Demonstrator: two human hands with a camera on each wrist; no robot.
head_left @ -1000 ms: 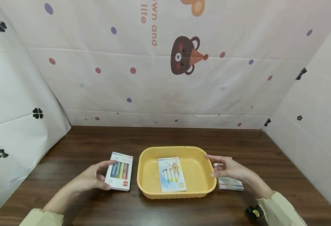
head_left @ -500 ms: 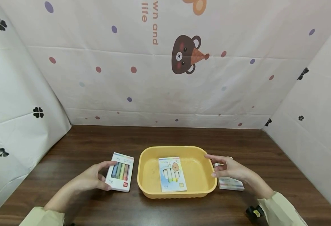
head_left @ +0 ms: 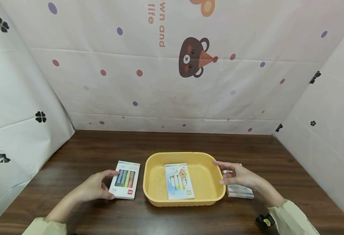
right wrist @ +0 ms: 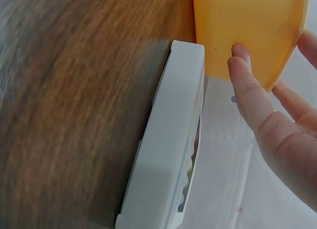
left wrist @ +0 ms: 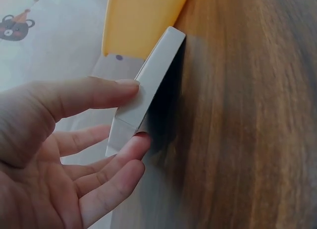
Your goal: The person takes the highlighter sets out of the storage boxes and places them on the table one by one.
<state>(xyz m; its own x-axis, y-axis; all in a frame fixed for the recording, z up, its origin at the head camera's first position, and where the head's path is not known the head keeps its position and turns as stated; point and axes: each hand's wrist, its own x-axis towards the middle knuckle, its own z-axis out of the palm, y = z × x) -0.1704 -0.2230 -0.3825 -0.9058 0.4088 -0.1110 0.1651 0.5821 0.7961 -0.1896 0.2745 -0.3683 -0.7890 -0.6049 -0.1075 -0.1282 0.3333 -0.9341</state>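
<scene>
While beside tub (head_left: pixel 202 179), box (head_left: pixel 127 180) in grip (head_left: pixel 95 186)

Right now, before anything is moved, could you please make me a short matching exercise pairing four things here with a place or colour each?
Column one:
1. Left hand
2. Right hand
3. Tray
4. Pale blue box

Column two:
A. Inside the tray
B. At the white box, left of the tray
C. Yellow
D. At the tray's right rim

Right pairs: 1-B, 2-D, 3-C, 4-A.
</scene>
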